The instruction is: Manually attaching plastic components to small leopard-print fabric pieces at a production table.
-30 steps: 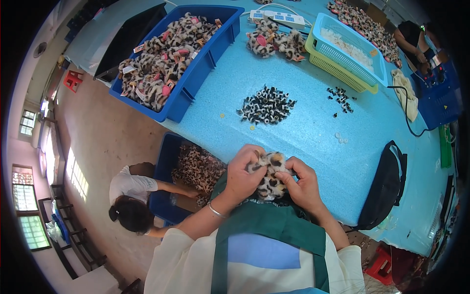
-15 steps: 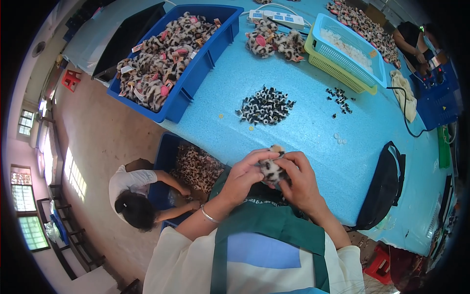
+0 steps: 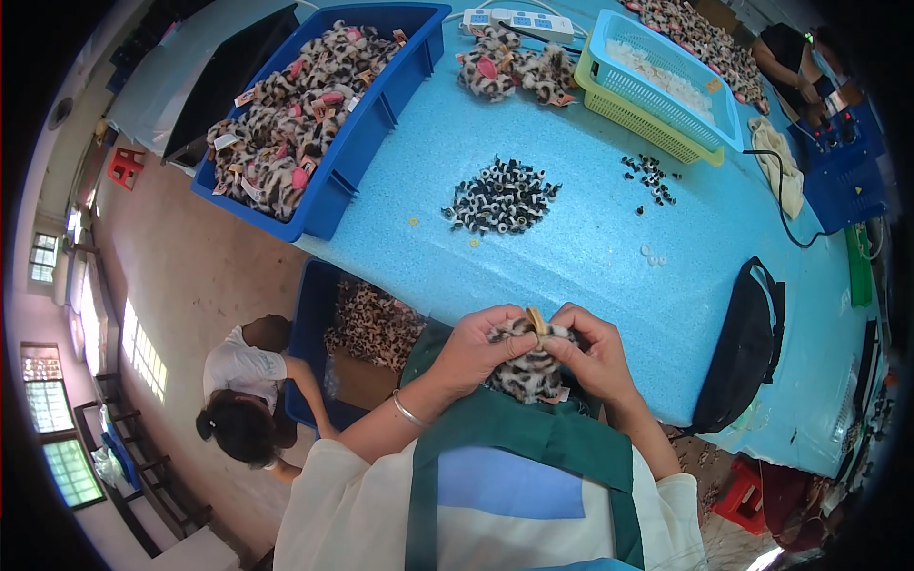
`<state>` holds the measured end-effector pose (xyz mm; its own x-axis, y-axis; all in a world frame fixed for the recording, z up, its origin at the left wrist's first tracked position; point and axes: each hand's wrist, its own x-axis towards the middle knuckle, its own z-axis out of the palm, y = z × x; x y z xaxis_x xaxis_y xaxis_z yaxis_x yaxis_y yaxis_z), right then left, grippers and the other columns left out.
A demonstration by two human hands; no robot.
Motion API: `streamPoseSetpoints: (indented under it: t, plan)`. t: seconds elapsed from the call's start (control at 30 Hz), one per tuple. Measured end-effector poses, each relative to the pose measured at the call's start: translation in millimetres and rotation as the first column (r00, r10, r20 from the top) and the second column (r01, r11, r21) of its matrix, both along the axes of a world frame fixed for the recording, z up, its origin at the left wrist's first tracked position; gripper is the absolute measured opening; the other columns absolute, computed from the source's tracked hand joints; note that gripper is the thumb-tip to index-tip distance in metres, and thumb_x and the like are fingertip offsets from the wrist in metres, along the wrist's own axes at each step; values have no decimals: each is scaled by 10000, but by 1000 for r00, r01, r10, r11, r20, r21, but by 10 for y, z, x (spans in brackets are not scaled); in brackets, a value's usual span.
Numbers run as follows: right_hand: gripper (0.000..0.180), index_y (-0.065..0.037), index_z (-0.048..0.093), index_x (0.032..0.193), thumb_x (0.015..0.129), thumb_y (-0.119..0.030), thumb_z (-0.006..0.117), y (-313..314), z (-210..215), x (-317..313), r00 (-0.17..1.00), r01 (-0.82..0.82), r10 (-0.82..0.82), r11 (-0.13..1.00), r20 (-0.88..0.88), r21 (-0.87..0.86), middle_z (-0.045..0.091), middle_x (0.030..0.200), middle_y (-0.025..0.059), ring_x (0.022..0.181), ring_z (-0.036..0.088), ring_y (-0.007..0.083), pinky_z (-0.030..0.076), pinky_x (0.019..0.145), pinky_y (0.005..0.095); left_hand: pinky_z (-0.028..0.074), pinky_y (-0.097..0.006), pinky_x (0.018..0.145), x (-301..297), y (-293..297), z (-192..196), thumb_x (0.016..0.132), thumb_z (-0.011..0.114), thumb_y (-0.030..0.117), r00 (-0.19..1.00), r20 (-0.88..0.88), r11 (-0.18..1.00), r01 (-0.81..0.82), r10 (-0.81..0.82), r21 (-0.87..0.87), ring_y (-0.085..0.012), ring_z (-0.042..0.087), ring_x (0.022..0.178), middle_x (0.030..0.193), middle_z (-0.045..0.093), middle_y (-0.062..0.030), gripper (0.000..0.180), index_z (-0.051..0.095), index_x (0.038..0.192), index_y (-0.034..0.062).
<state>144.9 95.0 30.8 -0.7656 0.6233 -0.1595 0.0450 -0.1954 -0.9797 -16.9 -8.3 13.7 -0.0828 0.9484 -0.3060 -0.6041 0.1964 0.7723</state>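
Note:
Above my apron I hold a small spotted plush skin (image 3: pixel 526 378) in black, white and tan fur. My left hand (image 3: pixel 479 348) grips its left side, the thumb pressed on the fur. On the other side my right hand (image 3: pixel 592 360) pinches it, thumb near the left thumb. A tan flap (image 3: pixel 536 322) stands up between the fingers. Farther off on the blue table (image 3: pixel 571 276) lies a heap of small black-and-white plastic pegs (image 3: pixel 503 198). To its right are a smaller group of dark pegs (image 3: pixel 651 179) and several white rings (image 3: pixel 653 255).
A blue crate (image 3: pixel 335 211) of spotted plush stands at the far left. Stacked baskets (image 3: pixel 657 133), a power strip (image 3: pixel 519 21) and a black bag (image 3: pixel 733 357) are on the table. At left, a person (image 3: pixel 249 381) crouches by a blue bin (image 3: pixel 307 314); another person (image 3: pixel 790 71) is far right.
The plush skin has been turned, showing more spotted fur below my hands and the tan flap upright. My hands have shifted slightly lower. The crouching person has drawn back from the bin.

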Motion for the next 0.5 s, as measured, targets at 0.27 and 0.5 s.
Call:
streamPoseSetpoints:
  t: [0.27, 0.5]
  plan:
    - [60, -3, 599, 849, 849, -60, 620, -33, 36, 9, 996, 88, -87, 996, -32, 26, 565, 792, 35, 749, 542, 120, 419, 675, 253, 425, -232, 771, 35, -30, 16, 839, 686, 94, 715, -666, 927, 70, 212, 370, -91, 533, 849, 939, 572, -24, 185, 607, 967, -15]
    - [59, 11, 598, 836, 836, -47, 610, 153, -54, -128, 998, -63, 49, 943, 51, 326, 565, 766, 74, 723, 545, 155, 430, 667, 267, 442, -222, 730, -9, -111, 40, 916, 604, 129, 959, -281, 997, -20, 41, 75, -59, 530, 829, 884, 591, 2, 154, 597, 984, -10]
